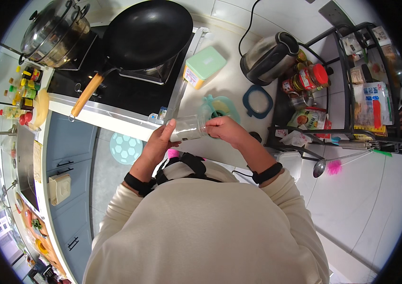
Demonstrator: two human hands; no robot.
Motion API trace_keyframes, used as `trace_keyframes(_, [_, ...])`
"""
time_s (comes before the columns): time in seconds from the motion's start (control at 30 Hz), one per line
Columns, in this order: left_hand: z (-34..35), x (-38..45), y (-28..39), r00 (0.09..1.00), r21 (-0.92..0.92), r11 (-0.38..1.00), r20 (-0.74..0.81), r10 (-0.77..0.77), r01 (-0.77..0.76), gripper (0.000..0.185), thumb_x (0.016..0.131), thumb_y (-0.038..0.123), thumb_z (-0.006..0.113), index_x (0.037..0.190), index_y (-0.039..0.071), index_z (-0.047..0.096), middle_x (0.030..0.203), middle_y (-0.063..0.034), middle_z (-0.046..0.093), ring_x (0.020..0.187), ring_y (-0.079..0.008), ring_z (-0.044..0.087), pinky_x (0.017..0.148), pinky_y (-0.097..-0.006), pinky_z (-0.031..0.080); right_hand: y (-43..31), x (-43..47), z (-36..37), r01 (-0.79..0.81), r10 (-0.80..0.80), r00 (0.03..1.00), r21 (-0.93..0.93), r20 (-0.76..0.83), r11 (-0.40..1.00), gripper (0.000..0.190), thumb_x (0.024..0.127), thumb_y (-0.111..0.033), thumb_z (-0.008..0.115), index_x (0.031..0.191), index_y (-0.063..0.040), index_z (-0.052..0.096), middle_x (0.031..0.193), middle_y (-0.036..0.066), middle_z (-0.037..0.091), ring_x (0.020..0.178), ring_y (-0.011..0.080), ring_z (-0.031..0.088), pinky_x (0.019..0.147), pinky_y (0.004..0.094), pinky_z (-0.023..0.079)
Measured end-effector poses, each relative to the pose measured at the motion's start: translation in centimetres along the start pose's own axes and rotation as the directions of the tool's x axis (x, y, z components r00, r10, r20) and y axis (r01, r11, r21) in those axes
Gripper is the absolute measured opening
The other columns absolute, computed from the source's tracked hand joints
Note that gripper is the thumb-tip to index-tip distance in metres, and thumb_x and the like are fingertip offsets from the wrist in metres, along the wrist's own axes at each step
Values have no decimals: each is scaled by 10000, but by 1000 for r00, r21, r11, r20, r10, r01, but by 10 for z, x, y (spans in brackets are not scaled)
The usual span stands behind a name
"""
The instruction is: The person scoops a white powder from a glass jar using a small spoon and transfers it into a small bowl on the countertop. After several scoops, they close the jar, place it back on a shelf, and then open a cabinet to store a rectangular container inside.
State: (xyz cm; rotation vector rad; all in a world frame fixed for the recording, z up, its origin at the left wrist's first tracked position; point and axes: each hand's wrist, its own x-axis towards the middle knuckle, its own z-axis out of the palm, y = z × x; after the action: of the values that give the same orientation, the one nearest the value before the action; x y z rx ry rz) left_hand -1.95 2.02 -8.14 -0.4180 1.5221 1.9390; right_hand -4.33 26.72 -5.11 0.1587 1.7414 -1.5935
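Observation:
A clear jar [187,128] lies tilted almost on its side above the front of the counter. My left hand [163,137] grips its base end, thumb on top. At the mouth end, my right hand [224,130] has its fingers curled closely against the rim; whether they also pinch something small is hidden. Just behind the jar stands a translucent teal container [234,106], partly covered by my right hand, with something pale and dark inside it. To its right a dark blue lid with a clear centre [257,102] lies flat on the counter.
A green-lidded tin [206,63] stands behind the container. An electric kettle [270,58] and a black rack [344,74] with jars and packets are on the right. On the left, a wok [147,33] sits on the hob, its wooden handle [87,94] reaching past the counter's front edge.

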Motion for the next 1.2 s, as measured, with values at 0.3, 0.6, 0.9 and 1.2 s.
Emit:
trace_keyframes(0.3, [0,2,2,1000,-15,1000,0,-19,19,787,903,614,567,1291,-68,517,1121,-128,629,944,-175,607,787,-282,520,0,2,-5,-41,43,999,116,-16,992,222,944,-125,605,1088,24,683,686,-47,497,608,56,404,553,215,310])
trace_keyframes(0.6, [-4,11,-3,999,-60,997,-21,-46,45,772,909,624,550,1279,-54,530,1092,-114,630,885,-170,598,775,-280,509,-1,0,-18,5,13,992,143,-124,990,220,939,-181,627,1058,-14,709,646,-74,455,579,39,365,539,212,280])
trace_keyframes(0.9, [-5,15,-3,994,-71,996,-85,-66,60,764,905,644,539,1230,-48,540,1017,-96,628,817,-169,588,738,-280,491,2,-5,-49,23,15,976,172,-219,985,215,896,-192,670,1022,-31,738,638,-60,472,570,48,371,522,229,274])
trace_keyframes(1.2, [-11,17,-7,994,-137,990,-100,-45,31,723,906,633,548,1191,-31,568,955,-88,634,781,-162,589,704,-273,480,27,20,-62,99,-109,918,-47,-381,994,221,895,-211,671,1023,-41,733,634,-33,535,559,59,422,515,243,329])
